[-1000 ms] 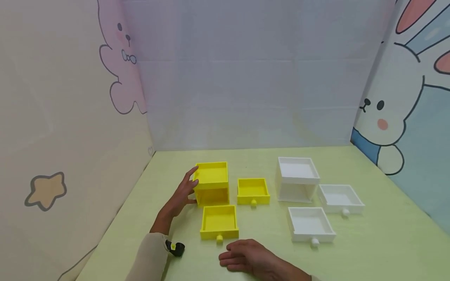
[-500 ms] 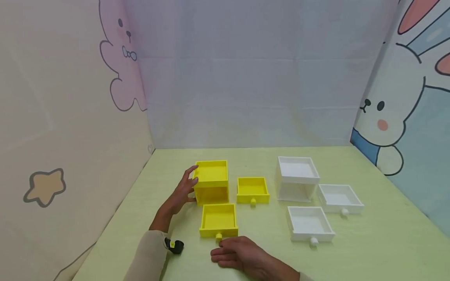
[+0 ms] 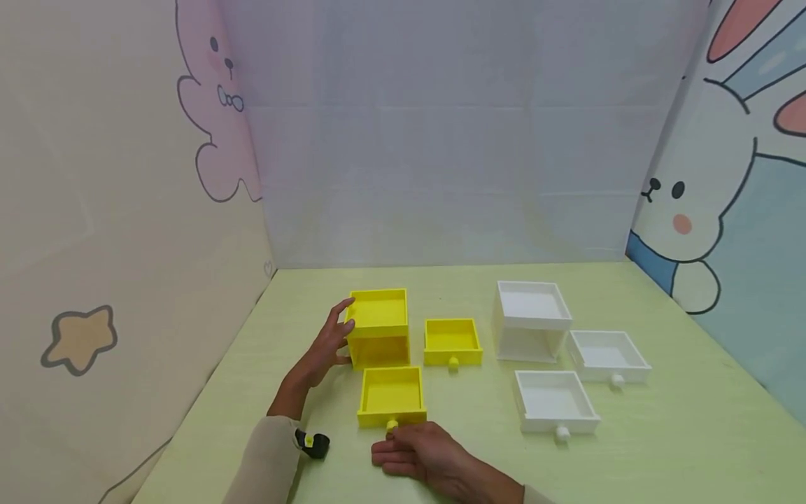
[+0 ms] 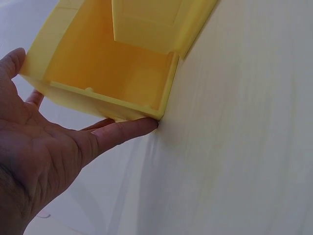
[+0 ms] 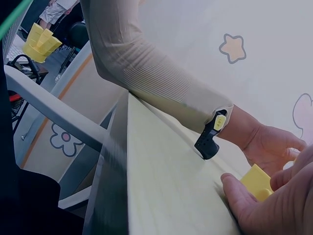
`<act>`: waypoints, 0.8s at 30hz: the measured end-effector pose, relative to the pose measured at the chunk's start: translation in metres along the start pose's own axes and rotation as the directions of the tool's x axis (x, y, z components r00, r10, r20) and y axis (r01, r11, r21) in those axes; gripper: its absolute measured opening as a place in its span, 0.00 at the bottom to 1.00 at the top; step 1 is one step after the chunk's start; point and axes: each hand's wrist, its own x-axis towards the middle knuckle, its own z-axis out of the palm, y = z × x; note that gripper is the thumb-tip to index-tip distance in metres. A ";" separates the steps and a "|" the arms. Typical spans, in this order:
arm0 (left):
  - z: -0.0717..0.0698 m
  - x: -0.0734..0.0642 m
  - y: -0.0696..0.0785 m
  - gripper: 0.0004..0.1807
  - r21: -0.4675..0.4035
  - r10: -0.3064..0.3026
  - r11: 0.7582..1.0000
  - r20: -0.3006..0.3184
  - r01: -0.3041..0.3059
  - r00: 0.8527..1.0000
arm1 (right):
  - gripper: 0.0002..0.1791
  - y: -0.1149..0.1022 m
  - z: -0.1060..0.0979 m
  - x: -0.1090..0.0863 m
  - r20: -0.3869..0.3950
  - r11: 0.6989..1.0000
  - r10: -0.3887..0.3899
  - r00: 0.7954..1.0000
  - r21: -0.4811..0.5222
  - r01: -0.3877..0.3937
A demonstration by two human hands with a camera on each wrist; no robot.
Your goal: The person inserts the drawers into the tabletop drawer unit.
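In the head view my left hand (image 3: pixel 325 352) rests along the left side of a yellow box-shaped cabinet (image 3: pixel 379 309), fingers spread up to its top rim. The left wrist view shows the digits extended along the wall, the cabinet's front open. Right before that opening lies a yellow drawer (image 3: pixel 392 392) with a round knob (image 3: pixel 392 425). My right hand (image 3: pixel 437 458) is at this knob, its fingertips overlapping it in the head view. Seen from the right wrist, thumb and finger stand apart beside the drawer's yellow front (image 5: pixel 255 180).
A second yellow drawer (image 3: pixel 452 336) lies right of the yellow cabinet. Farther right stand a white cabinet (image 3: pixel 534 308) and two white drawers, one in front (image 3: pixel 554 397) and one beside it (image 3: pixel 608 351). Printed cloth walls (image 3: pixel 403 140) enclose the table (image 3: pixel 661 434).
My right hand has moved left and slightly forward, from near the drawer's right corner to its knob. The left hand stays on the yellow cabinet; the drawers have not visibly moved.
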 end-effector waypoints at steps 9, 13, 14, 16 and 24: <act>0.002 -0.001 0.002 0.31 0.011 -0.002 1.000 -0.011 0.002 1.000 | 0.17 0.001 0.002 0.005 -0.082 1.000 0.011 0.997 0.004 -0.010; 0.002 -0.001 0.001 0.30 0.004 0.004 1.000 -0.010 -0.004 1.000 | 0.17 0.000 0.003 0.007 -0.094 1.000 0.011 0.995 0.004 -0.010; 0.002 -0.001 0.001 0.30 0.004 0.004 1.000 -0.008 -0.004 1.000 | 0.17 0.000 0.004 0.007 -0.098 1.000 0.009 0.995 0.004 -0.009; 0.002 -0.001 0.001 0.30 0.009 -0.006 1.000 -0.007 0.006 1.000 | 0.17 -0.001 0.004 0.007 -0.107 1.000 0.008 0.994 0.006 -0.008; 0.001 -0.001 -0.001 0.30 0.003 0.006 1.000 -0.008 -0.006 1.000 | 0.18 -0.004 0.008 0.007 -0.148 1.000 0.022 0.989 0.010 -0.021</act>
